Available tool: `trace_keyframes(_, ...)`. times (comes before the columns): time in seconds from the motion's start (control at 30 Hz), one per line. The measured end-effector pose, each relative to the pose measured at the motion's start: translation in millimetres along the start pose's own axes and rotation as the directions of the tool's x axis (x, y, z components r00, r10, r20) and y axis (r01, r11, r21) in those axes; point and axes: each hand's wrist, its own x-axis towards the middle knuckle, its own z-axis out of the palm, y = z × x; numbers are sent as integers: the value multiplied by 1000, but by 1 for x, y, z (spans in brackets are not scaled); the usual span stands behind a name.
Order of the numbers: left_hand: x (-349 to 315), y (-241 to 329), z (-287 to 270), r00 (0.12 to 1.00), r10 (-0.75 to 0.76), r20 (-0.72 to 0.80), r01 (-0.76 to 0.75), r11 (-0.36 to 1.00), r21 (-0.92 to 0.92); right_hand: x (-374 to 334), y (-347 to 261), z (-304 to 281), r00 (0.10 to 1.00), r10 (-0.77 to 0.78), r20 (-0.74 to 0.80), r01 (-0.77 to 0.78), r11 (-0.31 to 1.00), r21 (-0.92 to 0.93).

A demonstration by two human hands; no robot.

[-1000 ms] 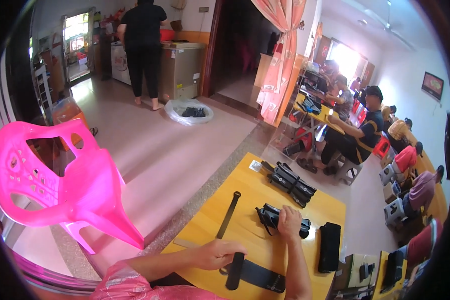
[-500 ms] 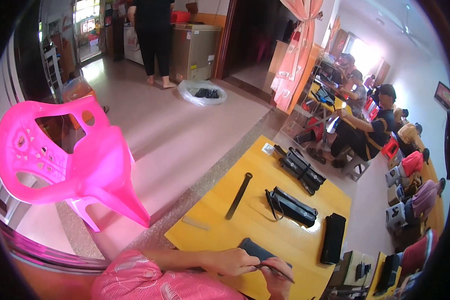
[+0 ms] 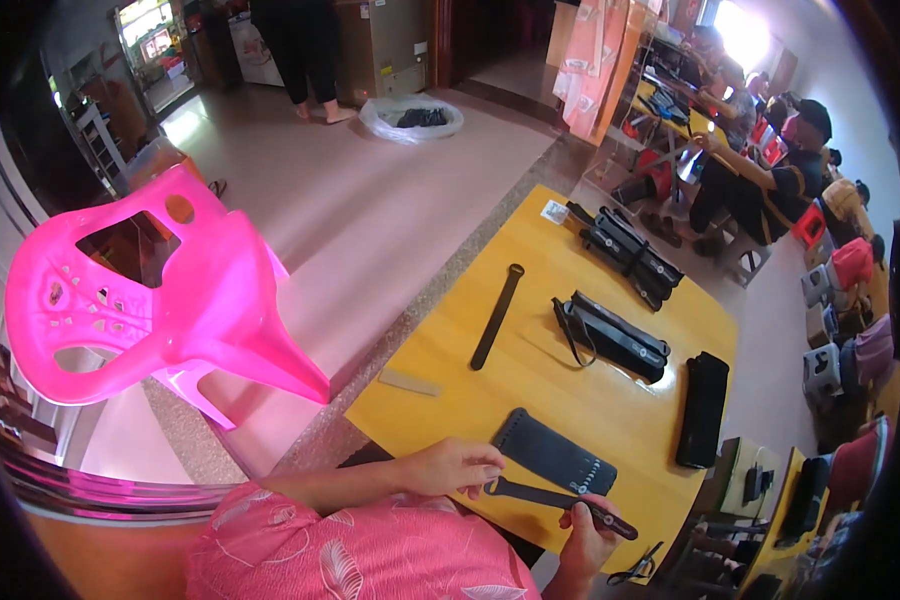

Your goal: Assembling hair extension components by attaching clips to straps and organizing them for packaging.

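Note:
A black strap [image 3: 545, 495] with a slotted loop at one end is stretched between my hands, low over the near part of the yellow table. My left hand [image 3: 455, 467] pinches it by the loop end. Further along, my right hand [image 3: 587, 540] grips it between thumb and fingers, and its wide end sticks out to the right. Just beyond the strap lies a flat black panel [image 3: 552, 450] with a row of small marks along its right end. Another black strap [image 3: 497, 318] lies farther off on the table.
Black folded bundles [image 3: 615, 338] and a long black pouch [image 3: 703, 410] lie on the yellow table [image 3: 450, 400], with scissors [image 3: 637, 563] at its near right edge. A pink plastic chair [image 3: 210, 310] stands left. People sit working at the right; another person [image 3: 305, 60] stands at the back.
My hands have moved apart, drawing the strap out lengthwise and toward me. The black panel, partly covered before, now shows fully. The whole view has tilted downward.

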Motion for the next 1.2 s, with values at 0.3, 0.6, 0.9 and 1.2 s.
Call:
trace_keyframes(0.3, 6, -6, 4, 987, -149, 61, 146, 988, 49, -9, -8, 3, 986, 154, -60, -159, 984, -82)
trace_keyframes(0.6, 14, -17, 2, 962, -117, -245, 145, 984, 99, 8, 2, -34, 991, 132, 1, -131, 982, 135)
trace_keyframes(0.9, 14, 13, 11, 948, 287, 140, -318, 811, 491, 21, -39, -11, 859, -258, 442, 511, 469, -720)
trace_keyframes(1.2, 44, 14, 22, 887, 315, 337, -438, 804, 401, 48, 8, -34, 841, -223, 493, 541, 339, -769)
